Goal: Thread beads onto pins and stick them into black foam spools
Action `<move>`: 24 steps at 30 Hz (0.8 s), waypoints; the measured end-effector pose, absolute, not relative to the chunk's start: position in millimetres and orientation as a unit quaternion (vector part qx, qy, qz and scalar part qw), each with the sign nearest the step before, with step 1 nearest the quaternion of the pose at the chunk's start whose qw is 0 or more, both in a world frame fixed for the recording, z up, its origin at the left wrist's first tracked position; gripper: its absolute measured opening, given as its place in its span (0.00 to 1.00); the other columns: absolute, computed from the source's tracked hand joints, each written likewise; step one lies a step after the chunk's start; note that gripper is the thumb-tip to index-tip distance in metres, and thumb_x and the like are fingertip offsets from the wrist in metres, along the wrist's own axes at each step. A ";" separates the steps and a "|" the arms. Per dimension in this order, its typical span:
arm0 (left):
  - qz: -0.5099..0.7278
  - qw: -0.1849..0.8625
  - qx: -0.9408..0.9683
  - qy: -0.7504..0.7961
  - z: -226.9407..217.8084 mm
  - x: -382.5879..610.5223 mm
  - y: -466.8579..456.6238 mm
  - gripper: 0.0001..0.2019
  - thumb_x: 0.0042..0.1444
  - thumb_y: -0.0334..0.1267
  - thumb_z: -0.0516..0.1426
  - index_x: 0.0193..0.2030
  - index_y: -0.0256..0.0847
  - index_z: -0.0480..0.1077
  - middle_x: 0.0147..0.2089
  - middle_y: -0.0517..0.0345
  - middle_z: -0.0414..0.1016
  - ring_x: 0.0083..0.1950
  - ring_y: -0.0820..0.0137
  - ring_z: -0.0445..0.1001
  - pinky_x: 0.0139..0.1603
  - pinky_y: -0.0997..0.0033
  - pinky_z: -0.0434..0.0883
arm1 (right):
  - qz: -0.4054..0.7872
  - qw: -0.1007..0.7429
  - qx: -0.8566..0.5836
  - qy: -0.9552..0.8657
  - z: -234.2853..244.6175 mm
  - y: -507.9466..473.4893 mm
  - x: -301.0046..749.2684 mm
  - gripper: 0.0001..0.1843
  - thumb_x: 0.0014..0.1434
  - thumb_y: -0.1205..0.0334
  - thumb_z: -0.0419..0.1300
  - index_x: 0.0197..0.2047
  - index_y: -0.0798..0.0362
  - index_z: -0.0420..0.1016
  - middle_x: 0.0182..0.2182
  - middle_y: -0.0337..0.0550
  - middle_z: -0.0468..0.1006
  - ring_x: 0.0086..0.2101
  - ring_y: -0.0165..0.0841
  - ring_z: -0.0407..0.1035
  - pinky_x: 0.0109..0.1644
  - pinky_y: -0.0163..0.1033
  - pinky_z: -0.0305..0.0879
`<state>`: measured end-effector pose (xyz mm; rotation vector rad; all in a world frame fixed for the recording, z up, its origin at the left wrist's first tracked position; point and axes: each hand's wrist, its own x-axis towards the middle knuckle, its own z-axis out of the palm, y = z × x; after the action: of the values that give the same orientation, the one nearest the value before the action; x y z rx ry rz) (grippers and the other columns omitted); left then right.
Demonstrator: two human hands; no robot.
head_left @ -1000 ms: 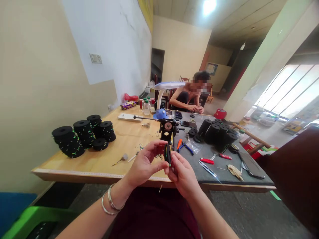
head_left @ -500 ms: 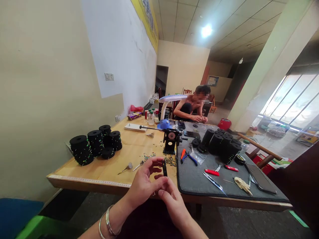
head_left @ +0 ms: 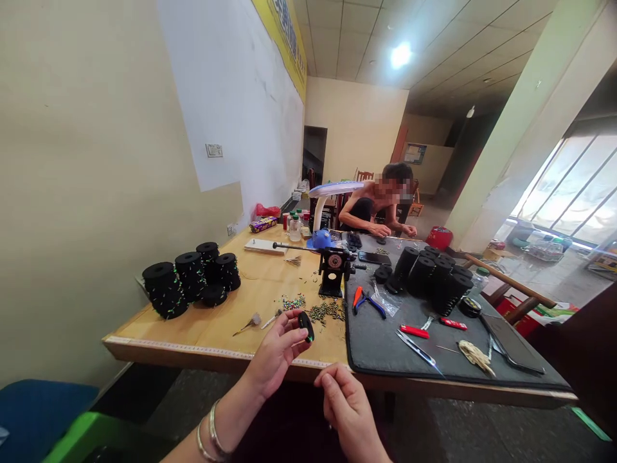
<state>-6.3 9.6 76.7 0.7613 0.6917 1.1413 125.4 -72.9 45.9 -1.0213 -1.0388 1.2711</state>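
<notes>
A small black foam spool (head_left: 305, 326) with a bright green bit on its rim is pinched in the fingers of my left hand (head_left: 276, 352), above the table's front edge. Apart from it, my right hand (head_left: 348, 400) is closed, thumb against the curled fingers; whatever is in it is too small to make out. Just beyond the spool lie scattered small beads (head_left: 328, 312) and a heap of coloured bits (head_left: 293, 302). A black winding device (head_left: 332, 273) with a dial and a long rod stands behind them.
Stacks of black spools stand at left (head_left: 166, 292) and right (head_left: 427, 273). On the dark mat (head_left: 376, 350) lie pliers (head_left: 369, 303), scissors (head_left: 418, 349), red-handled tools (head_left: 414, 331) and a phone (head_left: 373, 258). A desk lamp (head_left: 321, 239) stands behind; across the table sits another person (head_left: 371, 206).
My hands have moved apart: the left has shifted left and turned the spool, the right has drawn down and right. The other person's hands have separated. The view has shifted slightly.
</notes>
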 end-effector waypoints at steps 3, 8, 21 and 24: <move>0.520 0.710 0.348 0.324 75.3 -9.1 11.5 0.19 0.42 0.34 0.66 0.43 0.42 0.68 0.40 0.60 0.72 0.39 0.71 0.71 0.40 0.71 0.70 | 0.548 0.552 -0.434 -0.455 41.3 -76.8 129.7 0.25 0.54 0.38 0.58 0.30 0.54 0.66 0.12 0.24 0.50 0.14 0.21 0.41 0.18 0.29 0.37; 0.529 0.616 0.470 0.347 70.2 -11.3 13.3 0.20 0.45 0.37 0.66 0.45 0.41 0.67 0.43 0.56 0.72 0.46 0.67 0.70 0.47 0.68 0.68 | 0.477 0.503 -0.471 -0.546 43.3 -88.0 142.1 0.22 0.60 0.41 0.53 0.31 0.53 0.68 0.14 0.27 0.52 0.15 0.23 0.45 0.19 0.31 0.42; 0.311 0.688 0.583 0.301 46.2 -11.7 15.8 0.22 0.42 0.41 0.68 0.44 0.39 0.70 0.38 0.57 0.72 0.39 0.68 0.71 0.42 0.67 0.68 | 0.187 0.403 -0.519 -0.730 99.8 -63.9 178.6 0.14 0.63 0.58 0.51 0.30 0.51 0.73 0.21 0.38 0.70 0.21 0.29 0.60 0.28 0.33 0.52; 0.272 0.712 0.588 0.272 43.6 -10.1 13.0 0.22 0.39 0.39 0.70 0.43 0.39 0.71 0.39 0.58 0.73 0.38 0.70 0.70 0.42 0.68 0.66 | 0.192 0.428 -0.519 -0.715 95.0 -48.8 186.1 0.14 0.63 0.57 0.52 0.31 0.51 0.73 0.20 0.37 0.68 0.21 0.28 0.59 0.28 0.33 0.52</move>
<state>-10.1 13.0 43.6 1.3025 0.6021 0.6021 186.1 -48.8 95.0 -1.2950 -1.7843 0.4789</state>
